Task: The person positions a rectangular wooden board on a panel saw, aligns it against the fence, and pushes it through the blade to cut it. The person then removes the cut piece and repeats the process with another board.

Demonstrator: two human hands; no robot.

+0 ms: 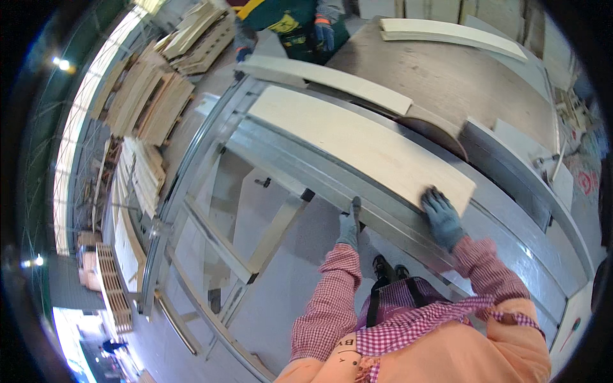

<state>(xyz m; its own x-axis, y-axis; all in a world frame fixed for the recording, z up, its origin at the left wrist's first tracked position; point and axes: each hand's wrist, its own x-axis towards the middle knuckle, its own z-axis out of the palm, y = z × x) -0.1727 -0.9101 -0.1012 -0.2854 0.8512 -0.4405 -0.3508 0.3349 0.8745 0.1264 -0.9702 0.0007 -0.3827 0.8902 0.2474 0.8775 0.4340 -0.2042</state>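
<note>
A long pale wooden board (357,143) lies on the metal sliding table (300,159) of a large saw. My right hand (442,217), in a grey-blue glove, rests flat on the board's near right end with its fingers extended. My left hand (349,226), gloved too, grips the near metal rail (389,220) of that table; part of its fingers is hidden by the rail. Beyond the board's right half rises a dark, half-round saw blade (437,135). A narrower pale strip (332,80) lies beyond the board, parallel to it.
Across the saw stands a co-worker in a dark green apron (287,29), with one gloved hand (324,32) hanging by the side. A metal fence (517,159) runs at right. Other strips (453,35) lie on the far tabletop; stacked boards (143,99) stand left. Frame bars (220,239) project at left.
</note>
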